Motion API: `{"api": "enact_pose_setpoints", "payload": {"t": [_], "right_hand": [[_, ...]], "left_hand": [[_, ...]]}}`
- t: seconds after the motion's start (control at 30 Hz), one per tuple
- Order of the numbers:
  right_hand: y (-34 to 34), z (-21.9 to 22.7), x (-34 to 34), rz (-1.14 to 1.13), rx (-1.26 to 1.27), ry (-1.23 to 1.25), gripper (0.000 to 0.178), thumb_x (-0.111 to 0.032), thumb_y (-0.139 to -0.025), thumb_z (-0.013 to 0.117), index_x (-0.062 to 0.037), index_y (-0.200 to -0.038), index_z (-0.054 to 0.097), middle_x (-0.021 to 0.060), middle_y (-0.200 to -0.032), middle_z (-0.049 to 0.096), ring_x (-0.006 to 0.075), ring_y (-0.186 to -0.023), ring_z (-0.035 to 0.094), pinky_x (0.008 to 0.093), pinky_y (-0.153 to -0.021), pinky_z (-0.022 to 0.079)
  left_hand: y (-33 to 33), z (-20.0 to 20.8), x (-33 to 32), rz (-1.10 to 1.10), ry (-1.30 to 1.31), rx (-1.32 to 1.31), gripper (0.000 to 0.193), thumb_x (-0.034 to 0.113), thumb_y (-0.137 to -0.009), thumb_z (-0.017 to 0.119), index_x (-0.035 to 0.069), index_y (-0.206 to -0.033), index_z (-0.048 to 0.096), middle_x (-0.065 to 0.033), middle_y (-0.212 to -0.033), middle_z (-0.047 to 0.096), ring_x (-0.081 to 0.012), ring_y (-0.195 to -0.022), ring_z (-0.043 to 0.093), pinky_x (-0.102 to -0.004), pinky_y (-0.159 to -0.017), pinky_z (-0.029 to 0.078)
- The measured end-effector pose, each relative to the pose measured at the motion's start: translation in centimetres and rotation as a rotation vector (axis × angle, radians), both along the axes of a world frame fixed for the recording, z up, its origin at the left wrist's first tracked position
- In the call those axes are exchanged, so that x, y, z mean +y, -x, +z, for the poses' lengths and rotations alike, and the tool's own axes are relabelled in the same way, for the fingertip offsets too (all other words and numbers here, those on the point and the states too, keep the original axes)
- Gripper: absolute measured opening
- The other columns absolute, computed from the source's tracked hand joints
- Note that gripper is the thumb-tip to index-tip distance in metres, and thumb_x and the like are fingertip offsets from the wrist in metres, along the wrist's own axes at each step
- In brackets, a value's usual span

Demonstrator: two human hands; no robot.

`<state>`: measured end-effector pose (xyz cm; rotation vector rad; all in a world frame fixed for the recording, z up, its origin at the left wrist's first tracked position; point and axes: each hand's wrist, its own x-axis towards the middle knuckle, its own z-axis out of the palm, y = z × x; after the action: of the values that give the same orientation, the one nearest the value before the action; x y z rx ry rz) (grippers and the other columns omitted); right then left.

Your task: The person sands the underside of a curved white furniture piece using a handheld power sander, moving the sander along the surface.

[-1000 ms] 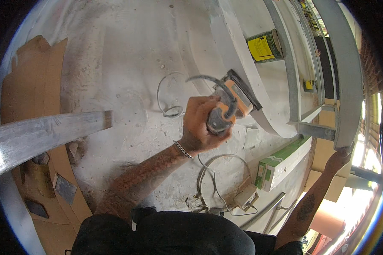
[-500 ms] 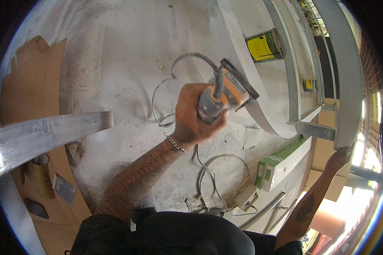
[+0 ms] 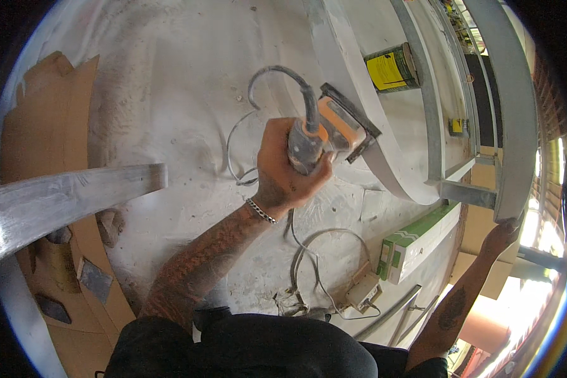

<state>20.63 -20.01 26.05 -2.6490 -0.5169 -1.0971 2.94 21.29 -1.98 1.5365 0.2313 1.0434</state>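
Note:
My left hand (image 3: 286, 167) wraps round the grey body of an orange and grey electric sander (image 3: 341, 128). The sander's flat dark pad lies against the side of a curved grey frame piece (image 3: 384, 154). A dark cord (image 3: 277, 70) loops from the back of the tool down to the floor. Far to the right, my right hand (image 3: 503, 235) is closed on the lower end of the frame's wide outer curved bar (image 3: 515, 113). Its fingertips are partly hidden by the bar.
A yellow-labelled can (image 3: 387, 69) stands inside the frame. Below are a green and white long box (image 3: 416, 242) and a power socket box (image 3: 363, 291) with tangled cables. To the left, a loose curved bar (image 3: 82, 189) extends over cardboard (image 3: 50, 132).
My left hand and the sander have shifted slightly up and to the left along the curved piece. The cord's loop moved with them. My right hand has stayed in place.

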Motion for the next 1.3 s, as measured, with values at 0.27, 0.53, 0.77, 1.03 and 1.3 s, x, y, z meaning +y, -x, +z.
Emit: {"api": "enact_pose_setpoints", "payload": {"t": [0.27, 0.53, 0.77, 1.03, 1.3], "right_hand": [[0.5, -0.4, 2.2, 0.119, 0.032, -0.075, 0.058, -0.043, -0.102, 0.036, 0.0075, -0.129, 0.047, 0.0275, -0.126, 0.054, 0.0397, -0.113, 0.053, 0.0466, -0.096, 0.042], [0.0, -0.1, -0.1, 0.13, 0.006, -0.055, 0.053, -0.037, -0.102, 0.036, 0.0076, -0.129, 0.047, 0.0283, -0.126, 0.054, 0.0412, -0.114, 0.053, 0.0477, -0.098, 0.041], [-0.1, -0.4, 0.1, 0.052, -0.056, 0.07, 0.07, -0.055, -0.097, 0.033, 0.0053, -0.129, 0.049, 0.0228, -0.118, 0.056, 0.0327, -0.109, 0.053, 0.0426, -0.096, 0.04], [-0.3, -0.1, -0.1, 0.05, -0.043, 0.009, 0.06, -0.046, -0.101, 0.036, 0.007, -0.128, 0.049, 0.0242, -0.124, 0.056, 0.0356, -0.112, 0.054, 0.0442, -0.096, 0.04], [1.1, -0.4, 3.2, 0.034, -0.085, -0.005, 0.088, -0.074, -0.091, 0.03, 0.0028, -0.13, 0.05, 0.0153, -0.112, 0.058, 0.0253, -0.103, 0.054, 0.0378, -0.091, 0.042]], "left_hand": [[0.2, 0.1, 0.0, -0.015, 0.117, 0.05, 0.043, 0.016, -0.074, 0.072, 0.003, -0.107, 0.048, -0.0052, -0.09, 0.05, -0.0147, -0.078, 0.051, -0.0313, -0.072, 0.047], [-0.5, 0.6, 1.3, 0.036, 0.043, 0.057, 0.04, 0.015, -0.076, 0.071, 0.003, -0.107, 0.048, -0.0046, -0.09, 0.051, -0.0139, -0.079, 0.052, -0.0297, -0.073, 0.047], [-2.9, 1.7, 6.1, 0.057, 0.328, 0.08, 0.036, 0.025, -0.084, 0.071, 0.001, -0.107, 0.058, -0.0032, -0.096, 0.063, -0.0102, -0.084, 0.057, -0.0284, -0.078, 0.048], [-4.8, 1.1, 10.2, -0.076, 0.464, 0.028, 0.042, 0.034, -0.084, 0.071, -0.001, -0.103, 0.058, -0.0065, -0.09, 0.064, -0.0121, -0.081, 0.059, -0.029, -0.073, 0.05], [-2.6, 0.7, 4.9, 0.053, 0.381, 0.135, 0.042, 0.026, -0.082, 0.072, -0.001, -0.109, 0.053, -0.0075, -0.092, 0.061, -0.0136, -0.083, 0.059, -0.0301, -0.075, 0.05]]}}
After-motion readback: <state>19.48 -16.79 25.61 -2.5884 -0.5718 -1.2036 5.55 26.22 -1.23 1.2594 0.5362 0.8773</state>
